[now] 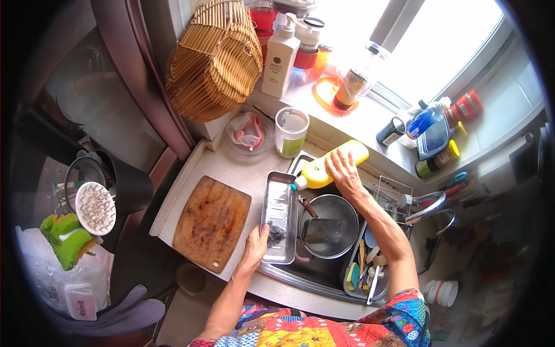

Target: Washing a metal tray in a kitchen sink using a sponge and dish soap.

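My right hand (342, 167) grips a yellow squeeze bottle (317, 172) from above. The bottle lies tilted, its teal-tipped white cap pointing down over a rectangular metal tray (277, 199). At the tray's lower left side, my left hand (255, 248) holds the rim, thumb over the edge. Close to that thumb, a dark steel-wool scrubber (275, 234) rests inside the tray. Under and beside the tray is the dark sink (321, 271). In it stands a round metal pot (352, 243) holding water and a dark flat object, with a brown handle-like piece at its rim.
A wooden cutting board (212, 221) lies on the counter at left. Behind it stand a white tub (292, 130) and a glass lid (262, 145). A metal rack tray (347, 282) of utensils and a sponge sits right of the pot, below the faucet (427, 208). Bottles line the windowsill.
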Tool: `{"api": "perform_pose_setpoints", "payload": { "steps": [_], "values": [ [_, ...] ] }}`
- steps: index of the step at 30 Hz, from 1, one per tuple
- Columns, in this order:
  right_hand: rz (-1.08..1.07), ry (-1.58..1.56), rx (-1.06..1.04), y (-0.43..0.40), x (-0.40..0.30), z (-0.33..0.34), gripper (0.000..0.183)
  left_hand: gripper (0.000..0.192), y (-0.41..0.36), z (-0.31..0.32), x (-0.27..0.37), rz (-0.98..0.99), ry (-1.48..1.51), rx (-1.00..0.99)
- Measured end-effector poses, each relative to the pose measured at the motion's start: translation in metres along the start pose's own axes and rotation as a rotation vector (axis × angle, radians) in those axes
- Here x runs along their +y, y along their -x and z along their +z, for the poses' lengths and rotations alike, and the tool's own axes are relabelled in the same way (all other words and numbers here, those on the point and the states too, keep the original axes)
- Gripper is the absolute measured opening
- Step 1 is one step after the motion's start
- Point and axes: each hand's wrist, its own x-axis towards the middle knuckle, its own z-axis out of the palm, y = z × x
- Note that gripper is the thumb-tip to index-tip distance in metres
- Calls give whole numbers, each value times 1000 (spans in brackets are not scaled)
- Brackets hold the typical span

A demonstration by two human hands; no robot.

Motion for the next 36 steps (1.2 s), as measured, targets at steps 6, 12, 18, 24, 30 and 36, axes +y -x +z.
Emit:
{"api": "perform_pose_setpoints", "payload": {
  "steps": [6,12,18,24,30,36],
  "values": [
    [-108,263,-47,3,5,-7,45,46,-8,0,-6,1,-45,-13],
    [257,-320,-34,14,14,16,40,43,-16,5,6,12,62,-36],
    [956,-961,376,-12,19,34,50,45,-16,2,23,-55,102,-57],
    [1173,-850,564,2,50,73,58,50,-16,10,32,-69,117,-105],
    [260,-512,283,-5,-88,-61,29,56,-18,19,14,-121,258,-92],
    [54,-487,-267,55,-150,-77,35,46,-9,39,13,-392,810,-414]
  ]
}}
